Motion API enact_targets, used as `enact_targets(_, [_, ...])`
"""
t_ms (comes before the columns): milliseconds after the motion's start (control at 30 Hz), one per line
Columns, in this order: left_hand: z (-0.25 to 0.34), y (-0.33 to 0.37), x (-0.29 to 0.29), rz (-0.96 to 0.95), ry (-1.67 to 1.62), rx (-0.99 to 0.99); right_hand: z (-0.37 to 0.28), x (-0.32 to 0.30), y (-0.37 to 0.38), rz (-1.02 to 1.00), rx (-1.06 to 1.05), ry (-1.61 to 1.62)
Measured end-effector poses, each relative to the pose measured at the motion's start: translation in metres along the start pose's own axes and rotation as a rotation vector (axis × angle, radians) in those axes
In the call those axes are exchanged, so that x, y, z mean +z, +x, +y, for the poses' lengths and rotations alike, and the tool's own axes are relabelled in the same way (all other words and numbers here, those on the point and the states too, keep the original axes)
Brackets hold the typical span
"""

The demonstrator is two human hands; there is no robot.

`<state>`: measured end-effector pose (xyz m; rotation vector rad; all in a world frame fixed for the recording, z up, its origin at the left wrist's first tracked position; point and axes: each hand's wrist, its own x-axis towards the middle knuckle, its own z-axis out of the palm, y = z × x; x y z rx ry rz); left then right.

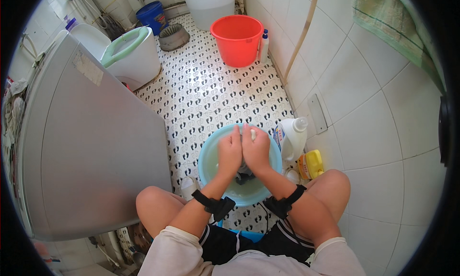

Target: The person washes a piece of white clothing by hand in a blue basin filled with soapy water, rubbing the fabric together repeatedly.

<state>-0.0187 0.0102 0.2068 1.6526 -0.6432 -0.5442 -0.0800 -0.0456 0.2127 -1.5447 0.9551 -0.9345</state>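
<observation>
A light blue basin (205, 165) of cloudy water stands on the floor between my knees. Over its middle, my left hand (230, 152) and my right hand (256, 150) are closed side by side, knuckles nearly touching. Both grip a wet cloth (246, 176), grey and black, whose lower part hangs below my wrists into the basin. A small whitish bit shows at the fingers of the right hand. The fingers hide most of the cloth, so its kind cannot be made out. Black straps with small boxes circle both forearms.
Right of the basin stand a white detergent bottle (290, 141) and a yellow bottle (312, 165) by the tiled wall. A grey appliance (105, 146) fills the left side. Farther off are a red bucket (237, 44), a toilet (139, 60) and a blue bucket (152, 18).
</observation>
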Motion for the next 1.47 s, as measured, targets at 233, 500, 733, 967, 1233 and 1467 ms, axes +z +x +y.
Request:
enact_targets(233, [0.003,-0.006,0.008,-0.007,0.027,0.015,0.022,-0.009,0.014,0.016,0.094,-0.070])
enact_targets(500, [0.003,-0.006,0.003,-0.005,-0.006,0.014,0.007,-0.006,0.007,0.003,0.030,-0.012])
enact_targets(733, [0.002,-0.006,0.001,0.014,-0.024,-0.013,0.007,0.006,-0.003,0.042,-0.085,-0.001])
enact_targets(967, [-0.005,0.004,-0.010,0.036,0.051,0.007,-0.012,0.007,-0.012,-0.015,-0.084,0.040])
enact_targets(1233, [-0.014,0.004,-0.006,0.033,-0.003,-0.007,-0.005,0.010,-0.009,0.052,-0.062,0.062])
enact_targets(1467, [-0.006,-0.006,0.009,0.006,-0.010,-0.070,0.017,0.000,0.004,0.073,0.024,0.007])
